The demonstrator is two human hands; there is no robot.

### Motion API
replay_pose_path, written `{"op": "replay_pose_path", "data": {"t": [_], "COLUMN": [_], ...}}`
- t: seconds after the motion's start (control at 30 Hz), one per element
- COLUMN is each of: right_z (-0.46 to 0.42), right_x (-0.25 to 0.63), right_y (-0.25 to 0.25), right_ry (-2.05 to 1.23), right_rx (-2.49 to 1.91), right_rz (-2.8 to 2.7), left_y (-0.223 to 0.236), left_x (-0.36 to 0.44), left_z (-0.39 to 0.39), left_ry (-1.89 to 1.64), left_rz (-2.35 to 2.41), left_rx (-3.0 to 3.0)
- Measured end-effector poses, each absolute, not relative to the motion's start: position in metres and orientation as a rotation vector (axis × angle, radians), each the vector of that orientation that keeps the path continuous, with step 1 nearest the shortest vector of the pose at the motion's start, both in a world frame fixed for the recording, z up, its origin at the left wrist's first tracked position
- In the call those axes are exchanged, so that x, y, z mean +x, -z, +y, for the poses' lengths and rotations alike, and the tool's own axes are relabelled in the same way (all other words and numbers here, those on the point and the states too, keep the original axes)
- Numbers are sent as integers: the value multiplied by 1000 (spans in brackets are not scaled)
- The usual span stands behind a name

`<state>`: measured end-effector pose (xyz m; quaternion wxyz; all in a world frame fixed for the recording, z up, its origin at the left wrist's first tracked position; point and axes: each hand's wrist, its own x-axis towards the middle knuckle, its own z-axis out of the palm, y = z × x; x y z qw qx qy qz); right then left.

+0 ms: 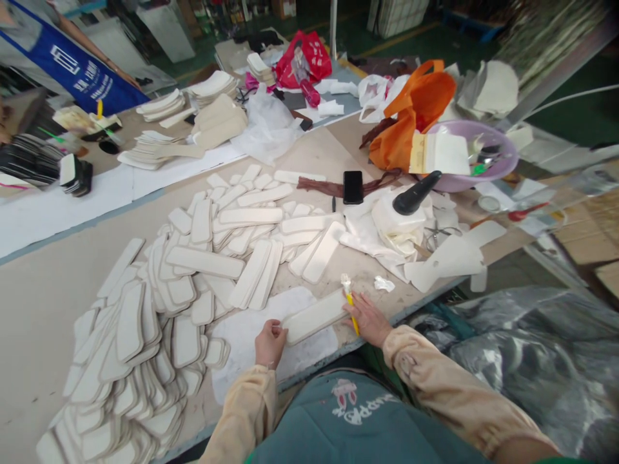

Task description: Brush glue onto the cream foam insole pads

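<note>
A long pale strip (316,317) with rounded ends lies in front of me, partly over a white sheet (232,380). At its left end, my left hand (271,343) has its fingers pinched together on the edge. My right hand (370,319) rests by the strip's right end, with some fingers on the strip, and holds a yellow-handled brush (354,316) with a whitish head. Just beyond that hand is a crumpled white scrap (383,283). A big heap of similar pale strips (130,322) spreads over the table to the left and ahead.
Beyond the heap lies a black phone (353,187). To its right stands a white container (401,216) with a black top, near scissors (440,233). An orange bag (411,122) and a purple basin (503,154) sit farther back. A person in a blue apron (82,71) stands far left.
</note>
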<state>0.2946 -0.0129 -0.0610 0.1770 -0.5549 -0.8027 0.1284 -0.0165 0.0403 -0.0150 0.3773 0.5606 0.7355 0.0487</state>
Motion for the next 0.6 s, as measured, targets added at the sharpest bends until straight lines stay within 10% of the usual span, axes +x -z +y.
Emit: {"op": "replay_pose_path", "data": {"t": [0.6], "right_z": [1], "right_x": [299], "right_y": [65], "right_ry": [-503], "right_rx": [-1826], "right_rz": [-1760], "left_y": [19], "left_x": [-10], "left_z": [33], "left_ry": [-122], "left_rz": [1996], "left_rx": [1498]}}
